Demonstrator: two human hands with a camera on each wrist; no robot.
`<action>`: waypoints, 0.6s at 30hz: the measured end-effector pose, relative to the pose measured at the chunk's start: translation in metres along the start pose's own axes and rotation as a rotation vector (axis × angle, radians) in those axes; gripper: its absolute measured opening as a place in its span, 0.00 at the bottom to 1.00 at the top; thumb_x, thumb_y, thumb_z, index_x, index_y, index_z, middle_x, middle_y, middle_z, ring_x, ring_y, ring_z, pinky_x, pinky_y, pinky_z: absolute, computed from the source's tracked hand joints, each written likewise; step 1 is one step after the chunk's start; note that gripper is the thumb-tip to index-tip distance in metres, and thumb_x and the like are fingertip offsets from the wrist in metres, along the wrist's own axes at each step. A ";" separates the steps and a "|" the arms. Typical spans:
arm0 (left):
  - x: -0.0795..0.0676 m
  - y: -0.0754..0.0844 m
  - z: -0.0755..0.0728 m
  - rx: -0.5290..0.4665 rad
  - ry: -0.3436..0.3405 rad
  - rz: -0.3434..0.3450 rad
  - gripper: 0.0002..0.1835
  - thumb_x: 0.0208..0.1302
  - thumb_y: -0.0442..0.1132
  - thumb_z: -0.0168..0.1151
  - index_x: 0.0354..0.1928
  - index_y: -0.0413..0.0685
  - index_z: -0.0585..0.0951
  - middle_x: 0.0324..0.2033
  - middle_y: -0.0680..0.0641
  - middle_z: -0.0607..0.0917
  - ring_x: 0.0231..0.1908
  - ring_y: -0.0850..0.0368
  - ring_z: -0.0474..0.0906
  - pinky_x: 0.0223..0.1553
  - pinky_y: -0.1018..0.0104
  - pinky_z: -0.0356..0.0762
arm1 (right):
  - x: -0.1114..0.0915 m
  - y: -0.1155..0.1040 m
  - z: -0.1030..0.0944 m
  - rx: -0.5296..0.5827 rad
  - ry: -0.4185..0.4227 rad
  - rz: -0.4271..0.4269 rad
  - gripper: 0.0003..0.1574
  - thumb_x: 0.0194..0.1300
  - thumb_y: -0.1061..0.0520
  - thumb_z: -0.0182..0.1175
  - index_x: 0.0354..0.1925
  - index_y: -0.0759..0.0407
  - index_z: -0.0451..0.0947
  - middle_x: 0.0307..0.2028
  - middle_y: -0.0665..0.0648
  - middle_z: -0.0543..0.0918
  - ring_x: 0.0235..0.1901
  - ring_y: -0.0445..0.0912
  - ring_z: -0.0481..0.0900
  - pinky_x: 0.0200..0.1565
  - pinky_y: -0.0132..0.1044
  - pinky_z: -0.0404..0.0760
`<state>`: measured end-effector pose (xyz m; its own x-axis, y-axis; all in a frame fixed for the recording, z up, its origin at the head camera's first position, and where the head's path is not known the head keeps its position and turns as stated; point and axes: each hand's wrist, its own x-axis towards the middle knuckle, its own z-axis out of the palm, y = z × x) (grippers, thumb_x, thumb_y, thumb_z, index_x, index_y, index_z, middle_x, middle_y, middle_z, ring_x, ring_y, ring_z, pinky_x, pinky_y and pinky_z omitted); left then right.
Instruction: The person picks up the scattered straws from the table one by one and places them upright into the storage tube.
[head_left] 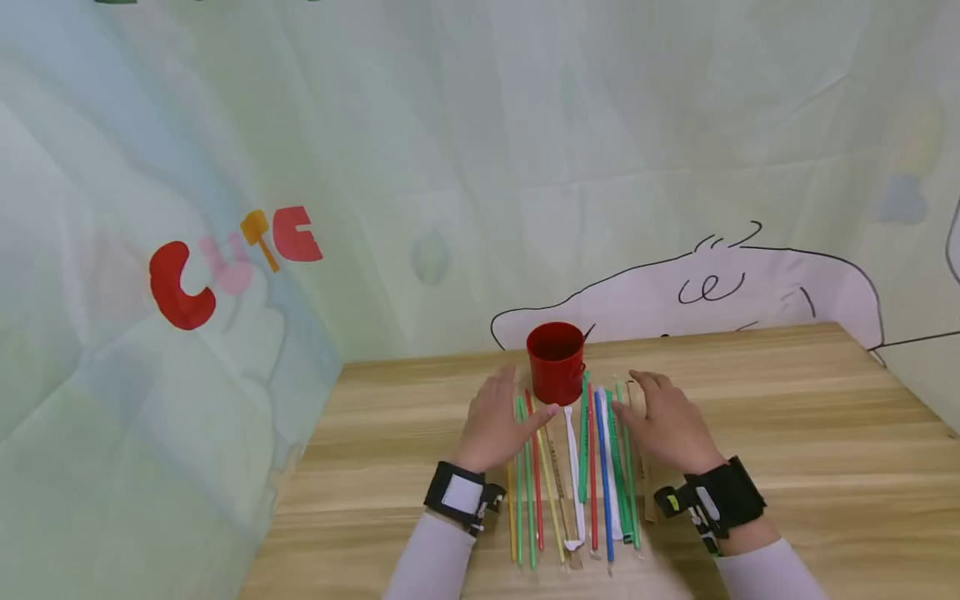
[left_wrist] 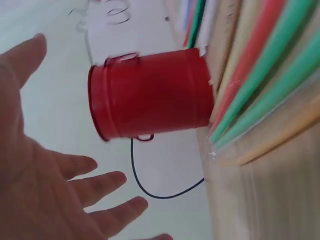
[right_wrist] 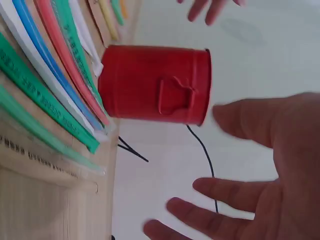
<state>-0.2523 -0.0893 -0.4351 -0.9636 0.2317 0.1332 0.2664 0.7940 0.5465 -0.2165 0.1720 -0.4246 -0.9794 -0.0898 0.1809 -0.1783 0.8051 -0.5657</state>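
Observation:
A red metal bucket [head_left: 556, 367] with small side loops stands upright at the back of the table. In front of it lie long thin sticks in a row: green ones [head_left: 532, 500], red ones [head_left: 592, 475], a blue one [head_left: 604, 483], yellow ones and white ones, some in printed wrappers. My left hand [head_left: 497, 425] hovers over the row's left side, fingers spread, apart from the bucket in the left wrist view. Over the right side, my right hand [head_left: 670, 423] is held with fingers extended and nothing in it; the right wrist view shows a gap between thumb and bucket.
The wooden table [head_left: 810, 433] extends to both sides of the sticks. Behind it hangs a pale printed cloth [head_left: 600, 150] with a cartoon outline, meeting the table's back edge. Each wrist carries a black strap [head_left: 731, 500] with a small camera.

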 end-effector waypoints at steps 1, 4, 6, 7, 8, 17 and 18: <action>0.004 -0.003 -0.003 -0.063 -0.008 -0.004 0.55 0.65 0.70 0.62 0.83 0.49 0.51 0.81 0.41 0.58 0.79 0.37 0.54 0.73 0.31 0.62 | 0.000 0.003 -0.003 0.021 -0.004 0.008 0.42 0.76 0.45 0.59 0.74 0.72 0.62 0.69 0.78 0.69 0.66 0.74 0.71 0.62 0.71 0.73; 0.018 -0.016 -0.011 -0.232 -0.043 -0.016 0.59 0.63 0.67 0.67 0.84 0.50 0.47 0.81 0.41 0.56 0.80 0.38 0.54 0.72 0.32 0.63 | -0.002 0.015 -0.008 0.062 -0.027 0.037 0.41 0.74 0.50 0.60 0.71 0.76 0.63 0.61 0.79 0.75 0.57 0.71 0.79 0.54 0.64 0.82; 0.028 -0.025 -0.013 -0.310 -0.075 -0.014 0.60 0.62 0.65 0.69 0.84 0.52 0.45 0.82 0.41 0.55 0.80 0.38 0.53 0.72 0.31 0.63 | -0.002 0.024 -0.008 0.067 -0.052 0.062 0.40 0.72 0.52 0.61 0.69 0.78 0.65 0.56 0.78 0.79 0.49 0.67 0.83 0.46 0.58 0.86; 0.033 -0.029 -0.014 -0.346 -0.089 -0.010 0.60 0.62 0.64 0.70 0.84 0.52 0.44 0.82 0.41 0.55 0.80 0.37 0.54 0.72 0.31 0.63 | -0.003 0.029 -0.007 0.067 -0.068 0.077 0.40 0.71 0.53 0.62 0.68 0.79 0.66 0.53 0.78 0.80 0.46 0.65 0.84 0.42 0.55 0.86; 0.038 -0.034 -0.014 -0.383 -0.106 -0.008 0.61 0.61 0.63 0.71 0.84 0.53 0.44 0.82 0.41 0.55 0.79 0.37 0.55 0.72 0.31 0.64 | -0.003 0.033 -0.006 0.066 -0.085 0.094 0.39 0.70 0.53 0.63 0.67 0.79 0.66 0.51 0.77 0.82 0.44 0.62 0.85 0.40 0.52 0.86; 0.079 -0.048 0.000 -0.535 -0.218 0.022 0.62 0.57 0.57 0.77 0.84 0.58 0.47 0.82 0.48 0.56 0.79 0.40 0.57 0.71 0.34 0.67 | 0.002 0.049 0.013 0.056 -0.142 0.137 0.42 0.60 0.58 0.70 0.64 0.82 0.69 0.39 0.64 0.84 0.32 0.48 0.77 0.33 0.40 0.78; 0.083 -0.047 0.001 -0.546 -0.224 0.039 0.61 0.57 0.55 0.77 0.84 0.57 0.47 0.82 0.48 0.56 0.79 0.39 0.57 0.71 0.34 0.67 | 0.004 0.049 0.014 0.058 -0.144 0.144 0.43 0.59 0.58 0.70 0.65 0.82 0.68 0.38 0.63 0.83 0.31 0.48 0.76 0.32 0.39 0.76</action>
<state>-0.3450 -0.1063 -0.4506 -0.9096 0.4151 0.0169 0.1954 0.3916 0.8992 -0.2300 0.2027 -0.4627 -0.9978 -0.0626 -0.0195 -0.0368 0.7811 -0.6233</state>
